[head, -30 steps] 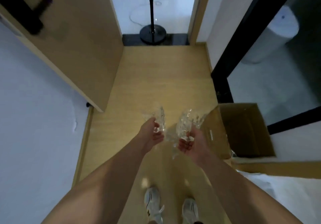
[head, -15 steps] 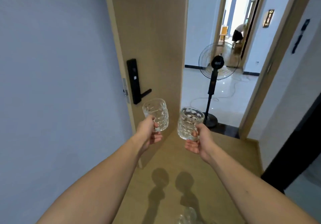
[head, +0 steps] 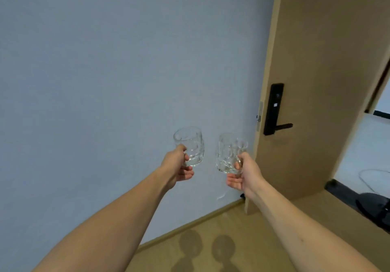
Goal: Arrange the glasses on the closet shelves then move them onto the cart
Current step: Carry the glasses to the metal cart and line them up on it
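Gripping one dimpled glass mug (head: 190,146) in the left hand (head: 176,169), the right hand (head: 244,174) is clasping another mug (head: 228,153), both upright before the wall (head: 105,81)

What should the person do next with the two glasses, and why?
Probably keep turning and walking to find the closet or cart, since neither is in view. The left hand grips one glass and the right hand grips the other glass, both upright, facing only a bare wall and a door.

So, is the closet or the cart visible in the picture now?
No, only a pale wall, a wooden door and the floor show behind the two hands, left hand and right hand, each gripping a glass.
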{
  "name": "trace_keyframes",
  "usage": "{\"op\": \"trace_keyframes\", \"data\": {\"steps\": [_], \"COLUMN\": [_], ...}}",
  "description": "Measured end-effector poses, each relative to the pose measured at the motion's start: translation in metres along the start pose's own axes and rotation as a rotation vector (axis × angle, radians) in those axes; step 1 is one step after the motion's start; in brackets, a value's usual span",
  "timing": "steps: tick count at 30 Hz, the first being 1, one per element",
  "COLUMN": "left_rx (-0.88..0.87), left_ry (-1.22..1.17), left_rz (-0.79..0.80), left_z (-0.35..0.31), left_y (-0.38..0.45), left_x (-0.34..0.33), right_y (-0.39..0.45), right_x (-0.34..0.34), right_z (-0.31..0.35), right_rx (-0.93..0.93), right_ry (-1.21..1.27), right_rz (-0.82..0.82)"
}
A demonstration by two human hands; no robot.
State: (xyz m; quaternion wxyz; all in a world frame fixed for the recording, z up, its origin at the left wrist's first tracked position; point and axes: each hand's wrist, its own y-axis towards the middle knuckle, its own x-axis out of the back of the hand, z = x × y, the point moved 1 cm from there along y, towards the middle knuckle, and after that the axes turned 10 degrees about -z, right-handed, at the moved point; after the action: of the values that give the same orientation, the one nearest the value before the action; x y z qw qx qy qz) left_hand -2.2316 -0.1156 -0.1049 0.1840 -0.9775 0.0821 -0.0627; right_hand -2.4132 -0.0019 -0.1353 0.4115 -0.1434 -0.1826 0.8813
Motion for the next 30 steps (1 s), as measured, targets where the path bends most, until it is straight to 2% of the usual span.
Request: {"op": "trace_keyframes", "data": {"steps": [11,24,30], "left_rx": [0.018,0.092,0.176], "left_ry": [-0.218,-0.290,-0.354], "left_rz": [-0.434,-0.805,-0.958], "left_z": [0.043,0.149,0.194], "left_y": [-0.053,-0.162,-0.216], "left_x": [0.267,0.611,0.741], "right_y": [-0.118,-0.360,-0.465], "right_x": [-0.207,-0.433,-0.517], "right_z": [-0.073,-0.231,-0.305], "right_rx": [-0.002,-0.050,-0.098], "right_ry": [-0.211,-0.370,-0.446], "right_rz": [0.402,0.718,0.851]}}
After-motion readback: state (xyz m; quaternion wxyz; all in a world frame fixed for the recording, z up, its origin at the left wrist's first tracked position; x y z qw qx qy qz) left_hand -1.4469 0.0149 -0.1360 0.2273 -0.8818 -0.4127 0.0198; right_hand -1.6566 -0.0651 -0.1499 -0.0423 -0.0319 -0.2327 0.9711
